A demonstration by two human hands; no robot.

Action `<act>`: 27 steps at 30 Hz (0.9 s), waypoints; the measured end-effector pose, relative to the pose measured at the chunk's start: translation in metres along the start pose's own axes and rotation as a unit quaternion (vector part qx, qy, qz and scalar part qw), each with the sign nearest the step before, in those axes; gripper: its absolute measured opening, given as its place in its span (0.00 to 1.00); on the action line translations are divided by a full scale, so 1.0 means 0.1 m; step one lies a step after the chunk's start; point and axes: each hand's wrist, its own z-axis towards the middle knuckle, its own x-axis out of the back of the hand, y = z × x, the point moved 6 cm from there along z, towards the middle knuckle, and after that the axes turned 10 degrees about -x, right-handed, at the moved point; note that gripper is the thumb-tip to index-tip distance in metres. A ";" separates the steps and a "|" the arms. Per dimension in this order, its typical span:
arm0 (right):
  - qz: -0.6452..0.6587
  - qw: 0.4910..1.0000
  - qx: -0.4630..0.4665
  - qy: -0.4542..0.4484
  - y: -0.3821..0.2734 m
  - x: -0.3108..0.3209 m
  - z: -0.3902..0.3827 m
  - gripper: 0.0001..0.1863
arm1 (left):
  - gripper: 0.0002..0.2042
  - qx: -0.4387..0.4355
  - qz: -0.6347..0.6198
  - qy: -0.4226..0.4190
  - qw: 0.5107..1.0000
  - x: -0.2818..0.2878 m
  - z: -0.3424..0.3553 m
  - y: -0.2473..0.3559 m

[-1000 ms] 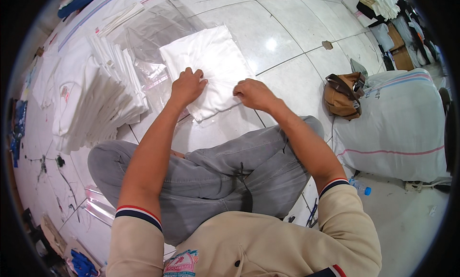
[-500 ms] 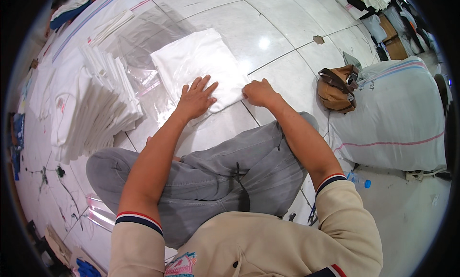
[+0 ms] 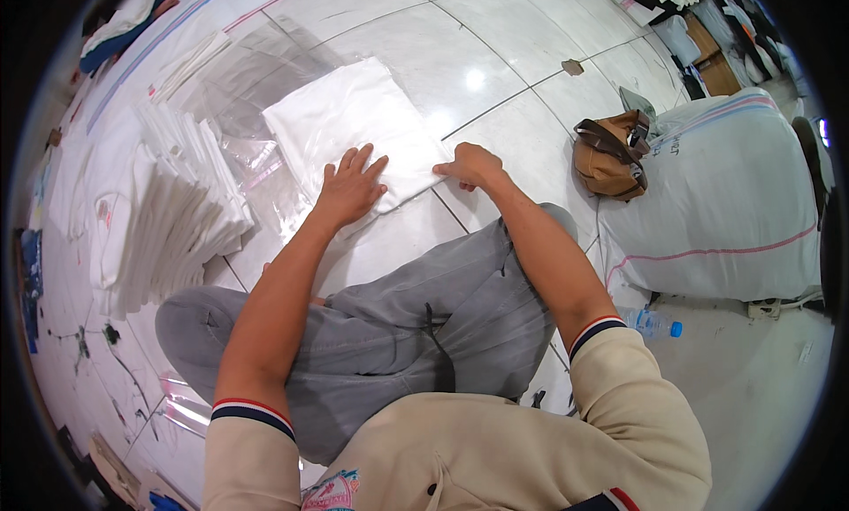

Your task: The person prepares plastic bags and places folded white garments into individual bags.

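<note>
A folded white garment lies on the floor in front of my crossed legs, with clear plastic around its edges. My left hand rests flat on its near part, fingers spread. At its near right corner my right hand is closed, thumb and curled fingers pinching the edge. Whether cloth, plastic or both are in that pinch is hard to see. To the left of the garment, clear plastic bags are spread on the tiles.
A tall stack of folded white garments stands at the left. To the right are a brown bag, a big white woven sack and a plastic bottle with a blue cap. Cartons and cloth lie at the far right.
The whole view has shifted slightly. My right hand still holds the garment's corner, its fingers turned a little, and my left hand stays flat on the cloth.
</note>
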 end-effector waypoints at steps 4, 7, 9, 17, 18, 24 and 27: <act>0.068 0.997 -0.024 0.019 0.10 -0.06 0.10 0.14 | 0.26 -0.004 0.001 0.007 1.000 -0.03 -0.03 0.01; 0.335 0.939 -0.049 -0.066 0.21 -0.28 0.13 0.09 | 0.26 -0.014 -0.003 0.028 1.000 -0.08 -0.07 0.04; 0.374 0.925 -0.037 -0.053 0.23 -0.30 0.14 0.07 | 0.27 -0.014 -0.005 0.040 0.999 -0.11 -0.09 0.03; 0.401 0.909 -0.088 -0.067 0.37 -0.18 0.17 0.05 | 0.26 0.014 -0.010 0.024 1.000 -0.16 -0.04 -0.07; 0.406 0.906 -0.092 -0.078 0.39 -0.19 0.18 0.06 | 0.27 0.017 -0.012 0.020 1.000 -0.16 -0.04 -0.07; 0.189 0.968 -0.151 0.063 0.68 -0.04 0.20 0.09 | 0.28 0.004 -0.019 0.007 1.000 -0.11 -0.05 -0.08; 0.266 0.954 -0.111 0.077 0.67 -0.03 0.24 0.09 | 0.30 0.012 -0.041 0.005 0.999 -0.07 -0.04 -0.07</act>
